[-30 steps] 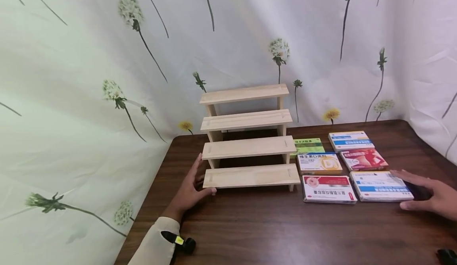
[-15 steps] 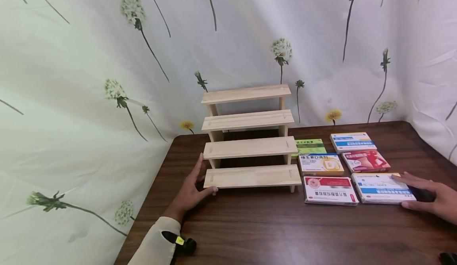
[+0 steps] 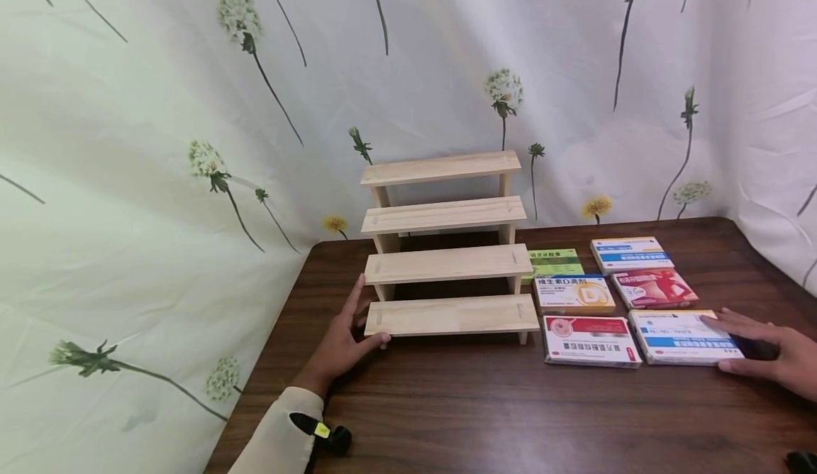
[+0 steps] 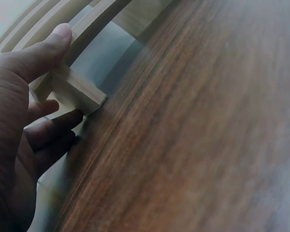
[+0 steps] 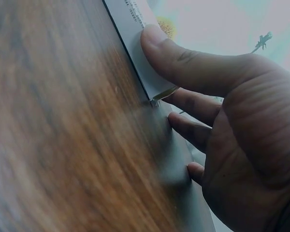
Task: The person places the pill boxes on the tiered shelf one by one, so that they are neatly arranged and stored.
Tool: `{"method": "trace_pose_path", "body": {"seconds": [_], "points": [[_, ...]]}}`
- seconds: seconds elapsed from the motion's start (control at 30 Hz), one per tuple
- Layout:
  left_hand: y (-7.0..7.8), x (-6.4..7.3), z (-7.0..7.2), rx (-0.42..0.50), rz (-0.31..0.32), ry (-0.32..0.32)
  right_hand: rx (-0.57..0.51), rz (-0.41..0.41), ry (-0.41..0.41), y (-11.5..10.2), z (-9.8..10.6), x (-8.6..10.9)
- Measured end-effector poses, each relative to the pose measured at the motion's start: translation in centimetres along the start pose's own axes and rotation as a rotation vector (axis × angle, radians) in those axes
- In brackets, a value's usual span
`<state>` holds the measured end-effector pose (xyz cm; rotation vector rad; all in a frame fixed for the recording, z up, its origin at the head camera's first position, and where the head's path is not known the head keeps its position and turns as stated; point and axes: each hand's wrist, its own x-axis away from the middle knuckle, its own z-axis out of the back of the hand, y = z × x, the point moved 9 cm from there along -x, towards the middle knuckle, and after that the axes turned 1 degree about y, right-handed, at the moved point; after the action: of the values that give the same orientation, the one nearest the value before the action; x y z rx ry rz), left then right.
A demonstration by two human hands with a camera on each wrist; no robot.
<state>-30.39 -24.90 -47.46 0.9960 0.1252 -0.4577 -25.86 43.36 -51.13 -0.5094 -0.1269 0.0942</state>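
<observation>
A light wooden stand with several stepped shelves stands on the brown table. My left hand is spread at its left side, the thumb against the lowest shelf's front corner and the index finger extended toward the shelf above. In the left wrist view, the other fingers are loosely bent beside the stand's foot. At the right, my right hand rests at the right end of a white and blue medicine box, index finger on its top. In the right wrist view, the thumb touches the box's side.
Beside the stand lie several more medicine boxes: green, vitamin D, red and white, another white and blue, and red. A white curtain with dandelion prints hangs behind the table.
The view has shifted slightly. My right index finger now appears slightly lower on the white and blue box; both hands otherwise keep their places, and nothing has been picked up.
</observation>
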Motion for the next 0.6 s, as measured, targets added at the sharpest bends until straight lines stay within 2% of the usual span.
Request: {"method": "trace_pose_path", "body": {"seconds": [0.6], "points": [[-0.4, -0.1, 0.0, 0.008, 0.045, -0.006, -0.012, -0.033, -0.002, 1.2, 0.1, -0.1]]}}
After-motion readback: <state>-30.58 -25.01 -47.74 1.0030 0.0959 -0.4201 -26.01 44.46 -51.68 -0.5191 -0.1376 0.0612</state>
